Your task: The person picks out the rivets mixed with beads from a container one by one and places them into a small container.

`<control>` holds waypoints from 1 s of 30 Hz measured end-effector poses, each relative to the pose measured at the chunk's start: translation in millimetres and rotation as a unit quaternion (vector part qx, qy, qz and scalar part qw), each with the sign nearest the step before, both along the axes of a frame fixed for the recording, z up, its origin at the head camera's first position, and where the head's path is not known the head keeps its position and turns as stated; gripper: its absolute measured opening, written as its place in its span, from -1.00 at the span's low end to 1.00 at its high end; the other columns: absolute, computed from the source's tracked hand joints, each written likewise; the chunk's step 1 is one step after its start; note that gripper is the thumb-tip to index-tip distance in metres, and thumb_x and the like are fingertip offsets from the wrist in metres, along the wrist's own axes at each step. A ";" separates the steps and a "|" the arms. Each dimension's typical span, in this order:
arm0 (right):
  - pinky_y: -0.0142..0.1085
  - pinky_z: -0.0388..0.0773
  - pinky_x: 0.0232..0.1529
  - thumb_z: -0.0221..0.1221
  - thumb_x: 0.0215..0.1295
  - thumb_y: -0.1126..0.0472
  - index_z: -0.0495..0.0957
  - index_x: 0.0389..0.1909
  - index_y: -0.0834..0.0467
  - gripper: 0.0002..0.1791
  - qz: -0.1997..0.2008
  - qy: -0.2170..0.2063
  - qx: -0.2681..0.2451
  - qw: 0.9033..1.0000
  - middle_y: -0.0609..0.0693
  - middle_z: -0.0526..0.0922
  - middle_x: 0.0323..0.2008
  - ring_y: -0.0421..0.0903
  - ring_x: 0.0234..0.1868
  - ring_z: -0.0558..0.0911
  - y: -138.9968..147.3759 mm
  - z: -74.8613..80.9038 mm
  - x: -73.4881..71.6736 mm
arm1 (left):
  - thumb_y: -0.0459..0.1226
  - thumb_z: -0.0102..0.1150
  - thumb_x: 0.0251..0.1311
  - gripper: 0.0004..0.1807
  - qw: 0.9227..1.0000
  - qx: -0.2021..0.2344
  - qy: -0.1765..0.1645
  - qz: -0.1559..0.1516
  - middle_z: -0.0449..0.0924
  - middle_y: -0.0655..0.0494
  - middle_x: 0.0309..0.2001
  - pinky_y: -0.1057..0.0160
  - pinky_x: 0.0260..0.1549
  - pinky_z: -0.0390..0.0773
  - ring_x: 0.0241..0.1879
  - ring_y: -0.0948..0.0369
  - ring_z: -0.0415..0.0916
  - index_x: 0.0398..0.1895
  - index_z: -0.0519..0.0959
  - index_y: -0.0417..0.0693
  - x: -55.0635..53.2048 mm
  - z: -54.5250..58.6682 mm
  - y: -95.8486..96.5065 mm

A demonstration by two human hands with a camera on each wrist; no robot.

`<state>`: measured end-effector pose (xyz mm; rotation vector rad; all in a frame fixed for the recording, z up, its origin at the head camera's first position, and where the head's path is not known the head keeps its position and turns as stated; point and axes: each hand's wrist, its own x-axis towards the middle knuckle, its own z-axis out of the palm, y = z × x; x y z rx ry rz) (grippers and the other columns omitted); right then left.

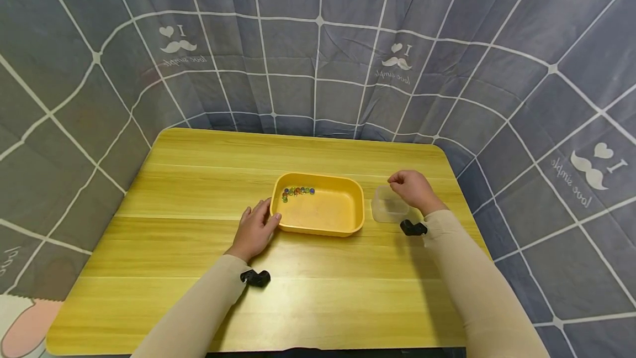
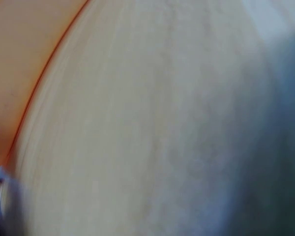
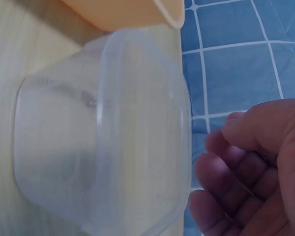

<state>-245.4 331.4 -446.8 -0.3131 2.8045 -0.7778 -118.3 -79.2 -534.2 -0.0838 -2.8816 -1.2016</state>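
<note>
In the head view, a yellow plastic tray (image 1: pixel 323 211) stands mid-table with several coloured glass marbles (image 1: pixel 293 191) clustered in its back left corner. My left hand (image 1: pixel 255 231) holds its left edge, thumb across the rim and fingers outside. The left wrist view catches only a sliver of fingers beside the tray (image 2: pixel 29 59). My right hand (image 1: pixel 413 188) hangs over the back right of a clear plastic box (image 1: pixel 387 211). In the right wrist view, the right hand's fingers (image 3: pixel 214 174) are bent and the thumb meets the index finger; anything between those tips is hidden. The box (image 3: pixel 59 142) stands upright.
A light wooden table (image 1: pixel 189 181) carries both containers, with the clear box just right of the tray. Grey-blue checked curtains (image 1: pixel 288 48) hang behind and at both sides. Black camera mounts (image 1: pixel 255 278) sit at each wrist.
</note>
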 end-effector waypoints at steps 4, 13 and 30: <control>-0.08 0.54 -0.12 0.09 0.30 0.17 0.59 -0.08 0.20 -0.73 -0.008 -0.007 0.001 1.000 0.11 0.64 -0.14 0.05 -0.15 0.58 2.5 -4.0 6.4 | 0.24 -0.26 0.28 -0.31 1.000 -0.004 0.006 0.001 0.25 0.06 0.35 -0.02 0.40 -0.25 0.40 0.01 0.04 0.40 0.14 0.17 0.9 -2.2 -2.4; -0.11 0.54 -0.15 0.12 0.29 0.12 0.60 -0.10 0.17 -0.73 -0.019 -0.013 0.000 1.000 0.08 0.64 -0.17 0.02 -0.18 0.58 0.8 -8.7 17.9 | 0.22 -0.25 0.29 -0.32 1.000 -0.004 0.017 -0.006 0.25 0.06 0.35 -0.06 0.39 -0.24 0.39 -0.02 0.05 0.39 0.16 0.13 4.1 -4.6 -7.2; -0.07 0.55 -0.12 0.12 0.29 0.08 0.60 -0.07 0.15 -0.71 -0.004 -0.017 -0.009 1.000 0.08 0.64 -0.13 0.04 -0.13 0.58 15.5 -19.4 27.3 | 0.13 -0.19 0.32 -0.37 1.000 -0.008 0.019 0.005 0.25 0.04 0.35 -0.08 0.39 -0.24 0.39 -0.04 0.05 0.39 0.16 0.11 23.5 -8.3 8.5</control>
